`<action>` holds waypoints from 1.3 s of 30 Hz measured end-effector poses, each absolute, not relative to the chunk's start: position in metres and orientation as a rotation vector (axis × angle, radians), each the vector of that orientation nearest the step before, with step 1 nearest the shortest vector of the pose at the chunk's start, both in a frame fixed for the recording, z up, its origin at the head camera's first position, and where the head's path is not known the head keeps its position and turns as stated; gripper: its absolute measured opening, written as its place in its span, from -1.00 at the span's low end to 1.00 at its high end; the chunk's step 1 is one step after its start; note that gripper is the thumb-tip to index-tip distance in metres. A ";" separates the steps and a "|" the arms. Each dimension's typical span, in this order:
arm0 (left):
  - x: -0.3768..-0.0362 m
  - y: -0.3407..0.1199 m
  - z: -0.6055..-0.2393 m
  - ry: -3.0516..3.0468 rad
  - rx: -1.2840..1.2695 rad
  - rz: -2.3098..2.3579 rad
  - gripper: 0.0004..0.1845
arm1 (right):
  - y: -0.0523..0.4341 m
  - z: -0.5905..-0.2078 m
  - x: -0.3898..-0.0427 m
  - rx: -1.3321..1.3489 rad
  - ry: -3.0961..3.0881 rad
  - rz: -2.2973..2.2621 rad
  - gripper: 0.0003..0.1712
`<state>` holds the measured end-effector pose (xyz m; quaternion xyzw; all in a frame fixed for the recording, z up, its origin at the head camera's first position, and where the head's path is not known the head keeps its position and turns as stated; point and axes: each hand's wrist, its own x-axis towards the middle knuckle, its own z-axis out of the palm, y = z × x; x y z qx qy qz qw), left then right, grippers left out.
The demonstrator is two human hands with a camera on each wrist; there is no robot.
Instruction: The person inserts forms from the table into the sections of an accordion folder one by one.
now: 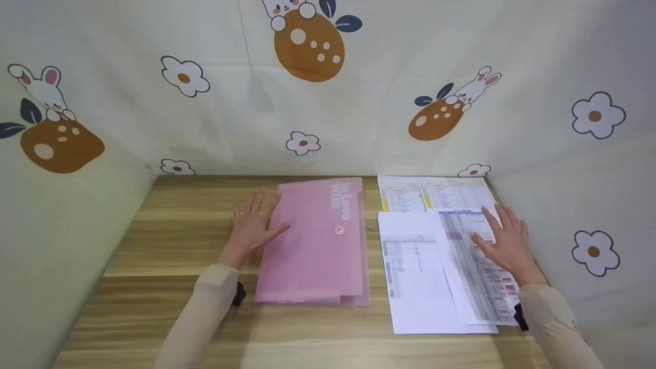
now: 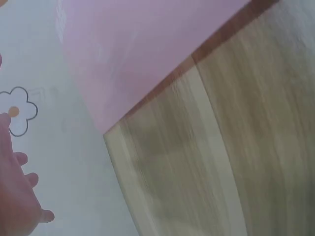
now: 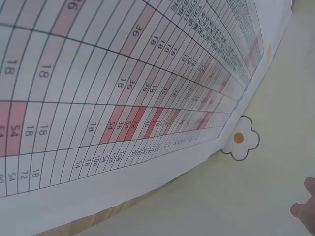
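In the head view, the pink folder (image 1: 312, 256) lies on the table (image 1: 169, 246), the left hand (image 1: 253, 225), fingers spread, at its left edge; the right hand (image 1: 505, 243), fingers likewise apart, is over a printed sheet (image 1: 466, 271), though I can't tell if they touch. The left wrist view suggests light, slippery plastic, best gripped by opposite edges. The right shows paper, probably limp.

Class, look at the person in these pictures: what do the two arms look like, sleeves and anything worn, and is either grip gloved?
The left sleeve and right sleeve are long, pale beige and look plain. A small black item shows beside the left cuff and another beside the right; what they are is unclear. The left grip and right grip are both bare, without gloves.
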<state>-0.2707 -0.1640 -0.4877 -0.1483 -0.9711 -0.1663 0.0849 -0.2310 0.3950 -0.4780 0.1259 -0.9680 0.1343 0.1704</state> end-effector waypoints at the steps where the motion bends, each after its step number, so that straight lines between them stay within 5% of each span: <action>1: -0.270 -0.162 -0.488 -2.902 -0.455 -0.485 -0.18 | 0.393 -0.479 -0.231 0.380 -2.745 0.378 -0.20; 39: -0.267 -0.097 -0.496 -2.937 -0.830 -0.303 -0.23 | 0.286 -0.520 -0.219 1.111 -2.597 0.360 -0.27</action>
